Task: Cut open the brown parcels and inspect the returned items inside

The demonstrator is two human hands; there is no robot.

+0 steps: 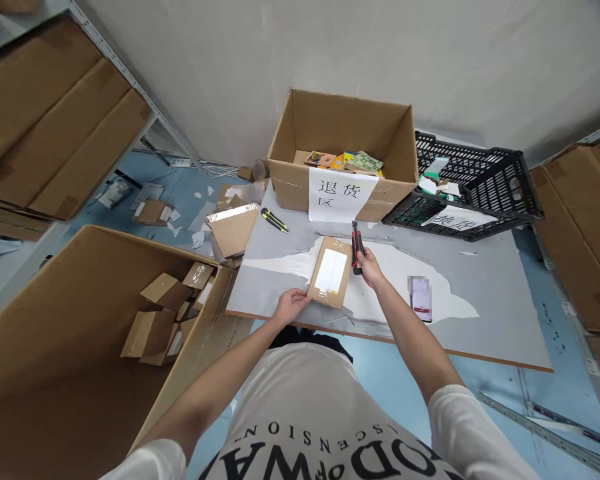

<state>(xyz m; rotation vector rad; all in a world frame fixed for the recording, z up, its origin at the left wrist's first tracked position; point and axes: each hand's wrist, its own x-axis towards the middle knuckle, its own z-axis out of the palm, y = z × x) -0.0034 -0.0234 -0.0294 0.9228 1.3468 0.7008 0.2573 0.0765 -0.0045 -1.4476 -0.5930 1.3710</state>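
Note:
A small taped cardboard box (pixel 341 297) with a white label lies on the table in front of me. My left hand (pixel 292 306) is closed on its lower left corner, thumb and fingers at the edge. In my right hand (pixel 371 267) is a red and black box cutter (pixel 357 247), pointing away from me just beside the box's right side. Whether its blade is out I cannot tell. A yellow-green and black box cutter (pixel 275 221) lies farther left on the table.
Behind the box stands a large open carton (pixel 290 177) holding colourful packets, with a black crate (pixel 523 187) to its right. A phone (pixel 421 299) lies on the worn grey table (pixel 510 320). At left, a big carton (pixel 70 280) holds several small boxes (pixel 153 333).

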